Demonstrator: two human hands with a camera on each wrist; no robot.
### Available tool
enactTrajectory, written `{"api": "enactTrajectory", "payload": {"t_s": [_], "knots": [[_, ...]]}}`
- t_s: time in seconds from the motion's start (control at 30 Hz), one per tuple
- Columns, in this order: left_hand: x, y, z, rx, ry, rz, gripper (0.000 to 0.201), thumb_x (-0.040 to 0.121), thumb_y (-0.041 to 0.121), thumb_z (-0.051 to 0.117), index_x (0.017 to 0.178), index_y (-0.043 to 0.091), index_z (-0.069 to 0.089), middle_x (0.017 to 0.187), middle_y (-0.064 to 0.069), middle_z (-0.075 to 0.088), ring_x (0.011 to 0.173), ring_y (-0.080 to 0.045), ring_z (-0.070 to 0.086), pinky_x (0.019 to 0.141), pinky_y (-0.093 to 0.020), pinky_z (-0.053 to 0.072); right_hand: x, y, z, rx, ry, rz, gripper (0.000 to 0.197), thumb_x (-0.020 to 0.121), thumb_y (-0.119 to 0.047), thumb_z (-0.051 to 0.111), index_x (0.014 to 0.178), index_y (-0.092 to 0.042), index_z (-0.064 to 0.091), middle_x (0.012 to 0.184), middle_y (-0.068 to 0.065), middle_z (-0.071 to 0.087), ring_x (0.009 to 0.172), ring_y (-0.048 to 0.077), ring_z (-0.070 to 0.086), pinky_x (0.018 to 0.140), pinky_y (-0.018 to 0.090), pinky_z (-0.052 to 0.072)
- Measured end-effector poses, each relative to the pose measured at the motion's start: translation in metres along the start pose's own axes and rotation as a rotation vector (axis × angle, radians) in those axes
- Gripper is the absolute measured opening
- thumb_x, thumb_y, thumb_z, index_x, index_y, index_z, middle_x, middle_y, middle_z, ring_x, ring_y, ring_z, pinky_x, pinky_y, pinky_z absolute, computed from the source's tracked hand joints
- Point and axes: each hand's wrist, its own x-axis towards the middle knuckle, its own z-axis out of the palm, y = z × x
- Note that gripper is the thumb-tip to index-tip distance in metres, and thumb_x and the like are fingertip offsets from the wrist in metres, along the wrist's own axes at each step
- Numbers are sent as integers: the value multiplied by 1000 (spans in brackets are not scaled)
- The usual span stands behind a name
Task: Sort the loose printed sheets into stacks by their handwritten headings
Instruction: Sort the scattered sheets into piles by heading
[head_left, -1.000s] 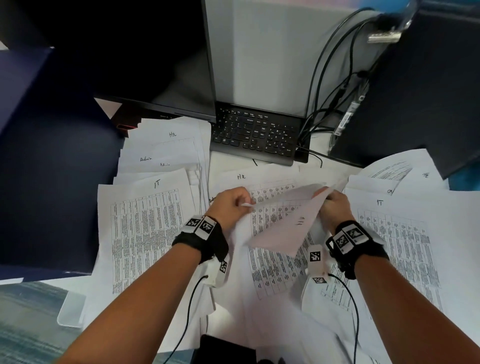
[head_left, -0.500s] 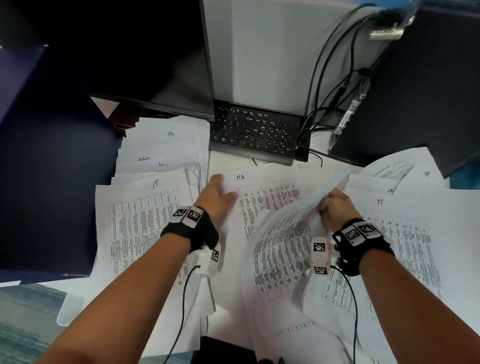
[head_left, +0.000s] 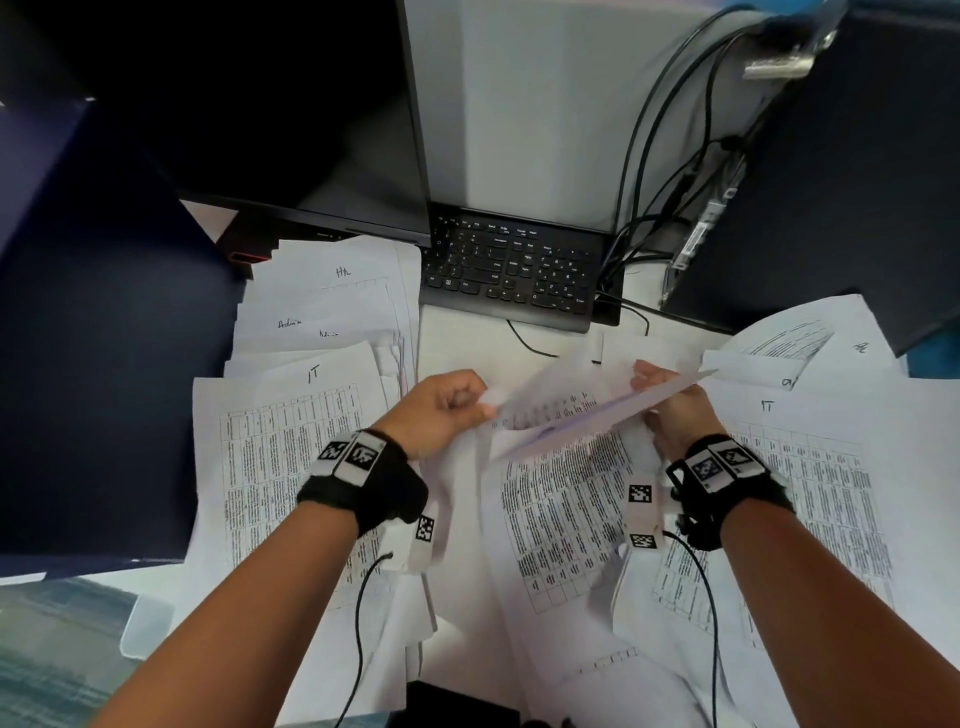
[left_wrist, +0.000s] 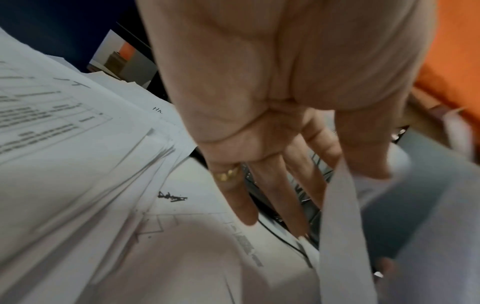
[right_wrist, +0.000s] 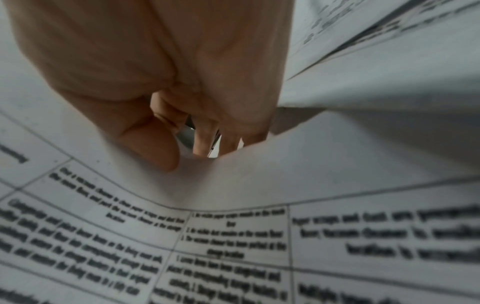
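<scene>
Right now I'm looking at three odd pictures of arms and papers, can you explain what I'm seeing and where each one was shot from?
No machine here: a person sorts papers, wearing three cameras. The wide picture comes from a head camera looking down at both arms. The close-ups come from cameras strapped to each wrist, looking along the fingers. The desk is covered with printed sheets; headings such as IT and HR are handwritten on top. A black keyboard sits behind them. The left hand and right hand hold one lifted sheet between them by its edges.

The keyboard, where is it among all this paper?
In the head view the keyboard sits at top centre, under the monitor, beyond both hands and right of the HR-headed stack.
</scene>
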Motion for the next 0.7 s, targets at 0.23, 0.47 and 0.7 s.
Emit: {"api": "enactTrajectory", "payload": {"t_s": [0.23,0.47,0.7], "knots": [[-28,1,1,-181,-312,-79,16,79,-10,67,80,5,63,112,-9,69,111,-12,63,95,-20,46,-2,-5,3,19,-86,-10,36,77,5,57,47,-14,53,60,14,67,59,26,63,54,28,53],[-29,-26,-6,-335,-63,-249,40,90,40,58,119,14,61,114,-17,63,99,-28,60,90,-38,51,-8,-8,6,-237,-203,-23,18,81,1,64,98,-6,62,70,3,71,78,27,63,70,32,51],[-37,-21,-10,-365,30,-252,73,79,70,51,129,17,50,119,-2,64,105,-18,63,96,-35,48,-22,-32,33,-244,-131,-173,12,91,-21,61,99,-15,68,98,10,74,93,30,70,83,44,57]]}}
